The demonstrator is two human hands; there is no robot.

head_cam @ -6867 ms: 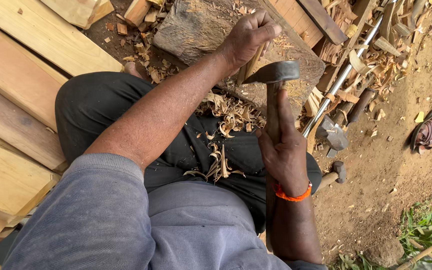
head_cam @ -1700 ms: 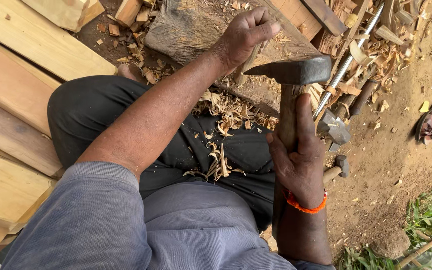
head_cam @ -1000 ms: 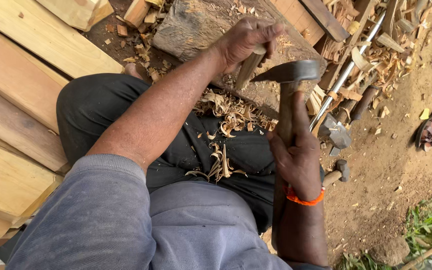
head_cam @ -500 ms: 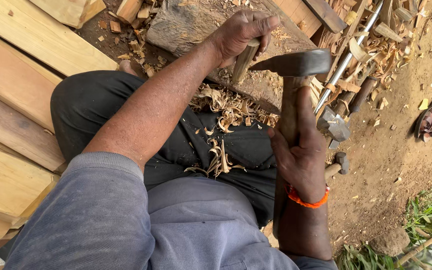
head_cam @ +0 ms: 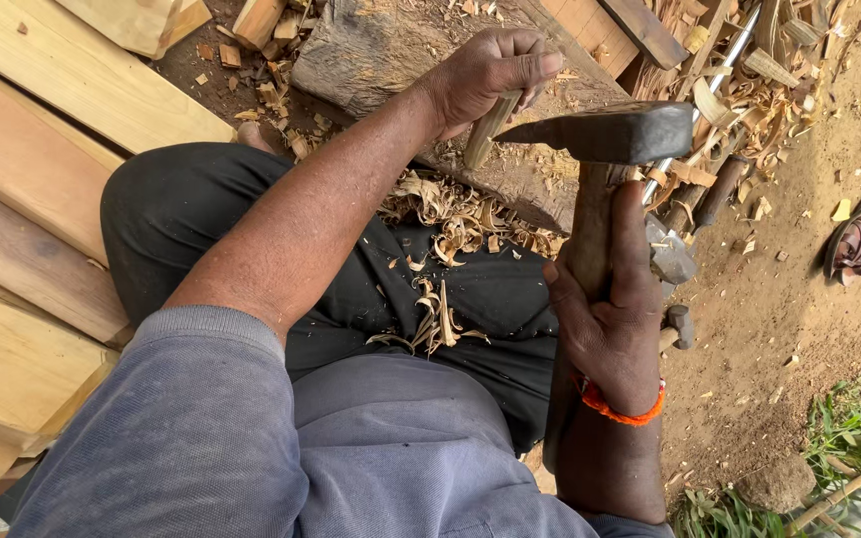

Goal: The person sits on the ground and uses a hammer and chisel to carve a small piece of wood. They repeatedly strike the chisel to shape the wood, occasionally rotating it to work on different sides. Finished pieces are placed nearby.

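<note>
Wooden stick (head_cam: 488,128) stands on the far chopping block (head_cam: 371,60), clenched in your left hand (head_cam: 485,75). Right hand (head_cam: 610,319) grips the adze (head_cam: 605,134) just beside those fingers; a glancing blow could cut them.

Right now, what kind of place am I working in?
Probably an outdoor woodworking spot: stacked planks beside you, wood shavings over a chopping block, bare dirt ground and grass.
</note>
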